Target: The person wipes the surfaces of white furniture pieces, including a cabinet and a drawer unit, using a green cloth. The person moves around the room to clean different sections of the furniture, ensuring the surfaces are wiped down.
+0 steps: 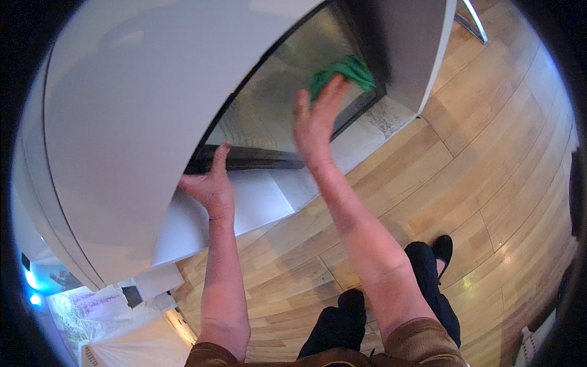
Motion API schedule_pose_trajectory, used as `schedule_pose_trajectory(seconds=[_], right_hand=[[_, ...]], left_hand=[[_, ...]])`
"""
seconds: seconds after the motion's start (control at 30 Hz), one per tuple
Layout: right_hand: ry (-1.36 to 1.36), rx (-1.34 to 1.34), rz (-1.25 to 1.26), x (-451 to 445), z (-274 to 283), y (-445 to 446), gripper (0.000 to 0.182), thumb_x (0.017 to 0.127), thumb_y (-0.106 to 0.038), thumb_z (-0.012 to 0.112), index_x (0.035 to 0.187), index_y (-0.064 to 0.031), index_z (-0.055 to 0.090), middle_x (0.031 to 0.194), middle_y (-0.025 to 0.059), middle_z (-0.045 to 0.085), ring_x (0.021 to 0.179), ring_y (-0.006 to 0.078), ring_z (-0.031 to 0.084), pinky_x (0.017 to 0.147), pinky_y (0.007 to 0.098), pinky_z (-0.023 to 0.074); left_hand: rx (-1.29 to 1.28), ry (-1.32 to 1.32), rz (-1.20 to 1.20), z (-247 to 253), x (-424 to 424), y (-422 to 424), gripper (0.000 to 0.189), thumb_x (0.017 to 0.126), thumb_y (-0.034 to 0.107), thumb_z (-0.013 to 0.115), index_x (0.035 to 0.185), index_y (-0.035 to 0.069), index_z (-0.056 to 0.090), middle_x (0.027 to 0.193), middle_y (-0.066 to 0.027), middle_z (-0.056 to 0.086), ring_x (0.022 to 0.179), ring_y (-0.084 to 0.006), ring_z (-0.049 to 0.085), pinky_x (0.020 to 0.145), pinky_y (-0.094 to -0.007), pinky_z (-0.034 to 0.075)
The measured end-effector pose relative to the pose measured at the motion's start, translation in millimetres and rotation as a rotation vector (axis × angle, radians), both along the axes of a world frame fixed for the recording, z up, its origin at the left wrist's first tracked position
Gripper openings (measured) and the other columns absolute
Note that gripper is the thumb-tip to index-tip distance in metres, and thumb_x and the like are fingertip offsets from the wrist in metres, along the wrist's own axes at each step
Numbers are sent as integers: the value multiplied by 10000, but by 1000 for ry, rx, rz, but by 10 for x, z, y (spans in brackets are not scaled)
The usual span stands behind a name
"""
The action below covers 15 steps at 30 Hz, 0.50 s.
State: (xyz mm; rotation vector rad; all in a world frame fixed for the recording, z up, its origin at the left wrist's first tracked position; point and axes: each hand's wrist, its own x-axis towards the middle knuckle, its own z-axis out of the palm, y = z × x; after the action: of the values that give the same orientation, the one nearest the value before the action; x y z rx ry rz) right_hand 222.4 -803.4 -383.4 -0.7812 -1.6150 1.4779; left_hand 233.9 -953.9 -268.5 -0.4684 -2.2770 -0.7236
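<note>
My right hand (316,124) presses a crumpled green cloth (346,75) against a glass pane (270,101), fingers stretched over the cloth and slightly blurred. Streaks mark the pane, which sits in a dark frame (261,153) in a recess below a large white panel (133,105). At the frame's lower left corner is my left hand (215,188), thumb raised over the frame. Its other fingers go partly out of sight at the white panel's edge, so their grip is hidden.
A pale ledge (254,199) runs below the frame, with dark smudges (385,117) at its right end. A white side panel (415,55) bounds the recess on the right. Wood-plank floor (412,192) lies underfoot. A metal leg (474,20) stands beyond the side panel.
</note>
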Motion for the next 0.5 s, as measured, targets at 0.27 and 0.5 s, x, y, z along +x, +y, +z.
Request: schedule_pose_trajectory(seconds=[0.27,0.5], right_hand=[[34,56,-49,24,-85,366,831,940,-360,551,1466,110,114,1475,410,158,1372,559,163,1143,554,153],[19,98,13,-37,-199,339,898,964,-410,516,1481,104,-7,1520,392,26,1439,509,15,1174,481,41]], left_hand=[[-10,81,2,-42,-67,56,984,627,177,928,1375,-16,320,1348,-191,377,1241,-305,411,1096,-430,341],[91,88,-133,-141,-125,-24,940,643,172,923,1339,-12,318,1319,-180,361,1216,-287,417,1057,-403,394]])
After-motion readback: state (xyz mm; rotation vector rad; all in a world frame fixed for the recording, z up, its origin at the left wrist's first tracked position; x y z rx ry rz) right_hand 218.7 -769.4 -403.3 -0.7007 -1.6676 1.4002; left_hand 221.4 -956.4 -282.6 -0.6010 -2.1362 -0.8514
